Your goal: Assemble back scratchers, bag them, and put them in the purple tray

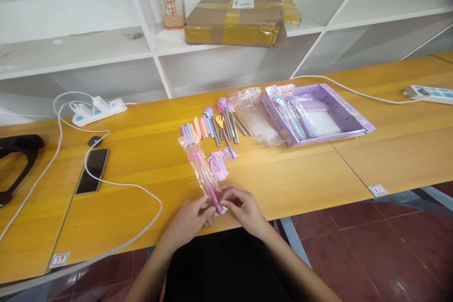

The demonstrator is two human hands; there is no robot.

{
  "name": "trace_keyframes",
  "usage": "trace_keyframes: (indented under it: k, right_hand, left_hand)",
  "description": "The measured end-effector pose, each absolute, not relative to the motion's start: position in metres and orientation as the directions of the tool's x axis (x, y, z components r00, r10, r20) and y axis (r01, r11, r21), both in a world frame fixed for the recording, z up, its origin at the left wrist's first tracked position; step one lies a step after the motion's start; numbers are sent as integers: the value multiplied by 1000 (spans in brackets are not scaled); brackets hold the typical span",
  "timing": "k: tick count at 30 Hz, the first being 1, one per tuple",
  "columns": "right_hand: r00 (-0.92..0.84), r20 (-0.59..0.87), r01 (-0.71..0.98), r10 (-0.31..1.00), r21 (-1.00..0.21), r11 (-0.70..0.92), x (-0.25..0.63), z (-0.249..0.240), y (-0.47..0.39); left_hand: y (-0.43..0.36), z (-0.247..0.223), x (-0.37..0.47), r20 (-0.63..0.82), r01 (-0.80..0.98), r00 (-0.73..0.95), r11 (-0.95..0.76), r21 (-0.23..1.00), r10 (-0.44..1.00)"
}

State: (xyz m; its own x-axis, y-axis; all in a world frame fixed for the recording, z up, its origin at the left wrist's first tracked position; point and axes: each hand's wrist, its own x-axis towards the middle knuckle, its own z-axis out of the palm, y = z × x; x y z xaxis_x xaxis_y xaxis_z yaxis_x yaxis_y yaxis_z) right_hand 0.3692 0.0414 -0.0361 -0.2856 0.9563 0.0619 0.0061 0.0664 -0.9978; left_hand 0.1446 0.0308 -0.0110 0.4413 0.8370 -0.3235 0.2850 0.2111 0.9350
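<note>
A pink back scratcher [211, 192] with a metal rod lies inside a clear plastic bag [201, 170] near the table's front edge. At the near end of the bag, by the pink handle, my left hand [189, 219] has its fingers closed from the left. My right hand [246, 205] pinches the same end from the right. Beyond the bag lie several loose coloured handles [198, 128] in a row. Beside them are several metal rods with hand-shaped heads [226, 120]. Small printed cards [218, 166] lie just right of the bag.
Empty clear bags [253, 113] lie next to a purple box [336, 137] with bagged back scratchers in it. On the left are a phone [94, 170], a white cable [134, 185] and a power strip [99, 111]. A taped carton [233, 23] and an orange bottle [170, 2] stand on the shelf.
</note>
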Motion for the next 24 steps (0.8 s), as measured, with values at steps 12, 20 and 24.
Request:
trace_keyframes:
  k: [12, 20, 24]
  right_hand:
    - [-438, 16, 39, 899, -999, 37, 345, -42, 43]
    - [-523, 11, 278, 852, -943, 183, 336, -34, 60]
    - [-543, 74, 355, 836, -883, 308, 334, -30, 64]
  left_hand:
    - [171, -30, 78, -23, 129, -9, 24, 991, 1000]
    - [203, -49, 75, 89, 19, 42, -90, 996, 995]
    - [197, -54, 75, 123, -41, 68, -121, 992, 990]
